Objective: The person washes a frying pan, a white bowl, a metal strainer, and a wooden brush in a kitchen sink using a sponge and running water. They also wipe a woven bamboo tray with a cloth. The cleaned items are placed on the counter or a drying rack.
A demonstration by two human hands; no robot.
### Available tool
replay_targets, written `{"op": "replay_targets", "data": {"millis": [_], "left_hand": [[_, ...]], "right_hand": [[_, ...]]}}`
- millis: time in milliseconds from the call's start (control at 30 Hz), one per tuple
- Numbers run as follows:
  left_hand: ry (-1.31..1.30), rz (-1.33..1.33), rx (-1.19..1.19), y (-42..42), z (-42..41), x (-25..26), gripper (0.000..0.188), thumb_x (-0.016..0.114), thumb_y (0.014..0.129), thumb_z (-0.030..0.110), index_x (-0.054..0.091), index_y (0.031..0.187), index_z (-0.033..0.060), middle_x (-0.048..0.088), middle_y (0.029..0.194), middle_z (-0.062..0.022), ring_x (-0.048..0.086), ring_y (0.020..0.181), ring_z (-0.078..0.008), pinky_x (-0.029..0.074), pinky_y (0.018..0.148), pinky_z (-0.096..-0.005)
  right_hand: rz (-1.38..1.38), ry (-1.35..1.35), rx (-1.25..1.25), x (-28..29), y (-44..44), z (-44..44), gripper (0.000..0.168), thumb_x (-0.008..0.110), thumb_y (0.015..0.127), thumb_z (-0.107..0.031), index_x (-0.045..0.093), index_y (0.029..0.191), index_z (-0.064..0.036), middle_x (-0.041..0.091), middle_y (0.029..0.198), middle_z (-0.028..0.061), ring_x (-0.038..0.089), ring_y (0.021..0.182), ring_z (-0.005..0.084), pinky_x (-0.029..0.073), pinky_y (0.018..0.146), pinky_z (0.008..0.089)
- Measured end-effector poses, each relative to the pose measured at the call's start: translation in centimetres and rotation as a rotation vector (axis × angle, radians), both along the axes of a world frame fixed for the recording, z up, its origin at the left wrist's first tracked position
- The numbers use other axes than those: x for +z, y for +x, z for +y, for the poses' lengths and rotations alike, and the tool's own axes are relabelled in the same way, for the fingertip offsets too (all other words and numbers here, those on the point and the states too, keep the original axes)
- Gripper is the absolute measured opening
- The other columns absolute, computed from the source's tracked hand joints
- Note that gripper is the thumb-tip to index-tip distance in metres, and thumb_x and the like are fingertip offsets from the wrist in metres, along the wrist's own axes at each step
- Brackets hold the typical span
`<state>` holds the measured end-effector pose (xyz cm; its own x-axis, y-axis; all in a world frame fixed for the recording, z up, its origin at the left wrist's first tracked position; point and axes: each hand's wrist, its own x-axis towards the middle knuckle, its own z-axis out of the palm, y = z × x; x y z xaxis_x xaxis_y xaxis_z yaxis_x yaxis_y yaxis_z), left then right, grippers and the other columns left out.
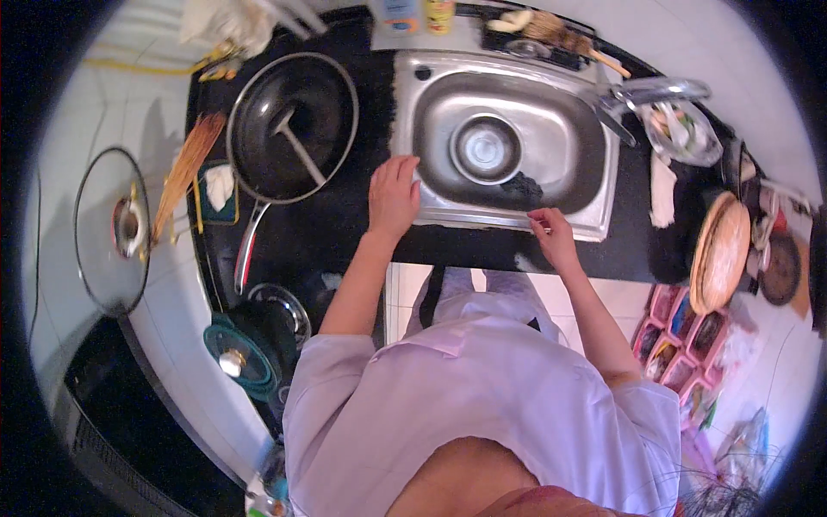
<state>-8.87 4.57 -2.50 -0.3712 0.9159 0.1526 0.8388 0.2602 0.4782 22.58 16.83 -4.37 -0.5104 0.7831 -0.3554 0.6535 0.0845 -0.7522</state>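
A stainless steel sink is set into the black countertop in front of me. Inside its basin stands a round metal bowl, and a dark, crumpled-looking item lies just beside the bowl. My left hand rests palm down at the sink's left front corner, thumb slightly apart, with nothing seen in it. At the front rim is my right hand, its thumb and fingertips drawn together. A small pale spot shows at those fingertips; whether it is a held object is unclear.
Left of the sink sits a large dark frying pan with a T-shaped utensil in it. A chrome faucet and a plastic bag are at the right. Beyond them a round wooden board leans near a pink organizer.
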Motion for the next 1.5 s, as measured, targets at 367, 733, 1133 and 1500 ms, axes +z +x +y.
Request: {"op": "replay_targets", "data": {"millis": [367, 733, 1133, 1500], "left_hand": [[-0.453, -0.432, 0.289, 5.4, 7.9, -12.3, 0.049, 0.07, 0.076, 0.016, 0.056, 0.119, -0.0023, 0.061, 0.119, -0.0223, 0.059, 0.11, -0.038, 0.048, 0.092, -0.041], [-0.616, -1.579, 0.927, 7.1, 12.0, -19.3, 0.01, 0.06, 0.088, 0.018, 0.057, 0.086, 0.0095, 0.056, 0.069, -0.0027, 0.052, 0.053, -0.0136, 0.046, 0.045, -0.0253], [-0.09, -1.603, 0.729, 15.9, 15.9, -8.5, 0.029, 0.05, 0.09, 0.012, 0.056, 0.112, -0.0053, 0.064, 0.105, -0.0168, 0.067, 0.087, -0.0255, 0.059, 0.068, -0.0354], [-0.179, -1.366, 0.614, 10.8, 15.4, -4.4, 0.037, 0.056, 0.087, 0.03, 0.053, 0.115, 0.0054, 0.06, 0.095, -0.0072, 0.059, 0.091, -0.0196, 0.051, 0.073, -0.0329]], "right_hand": [[0.03, -0.031, -0.387, -3.4, 10.4, -4.4, 0.013, 0.067, 0.084, -0.005, 0.067, 0.097, -0.003, 0.067, 0.087, 0.0112, 0.066, 0.074, 0.0185, 0.054, 0.067, 0.0301], [0.147, 0.564, -0.347, 3.9, 5.4, 12.3, 0.042, 0.063, 0.086, -0.004, 0.051, 0.126, -0.003, 0.056, 0.111, 0.0174, 0.059, 0.093, 0.0285, 0.052, 0.07, 0.0351], [-0.002, 0.753, 0.255, 4.7, 1.1, 13.9, 0.047, 0.062, 0.083, -0.009, 0.051, 0.128, 0.0, 0.053, 0.125, 0.0228, 0.054, 0.115, 0.0324, 0.043, 0.096, 0.0428], [0.136, 0.812, 0.834, -5.0, -0.7, 14.3, 0.042, 0.058, 0.082, -0.012, 0.053, 0.122, -0.003, 0.059, 0.12, 0.0177, 0.056, 0.113, 0.0343, 0.044, 0.099, 0.0432]]}}
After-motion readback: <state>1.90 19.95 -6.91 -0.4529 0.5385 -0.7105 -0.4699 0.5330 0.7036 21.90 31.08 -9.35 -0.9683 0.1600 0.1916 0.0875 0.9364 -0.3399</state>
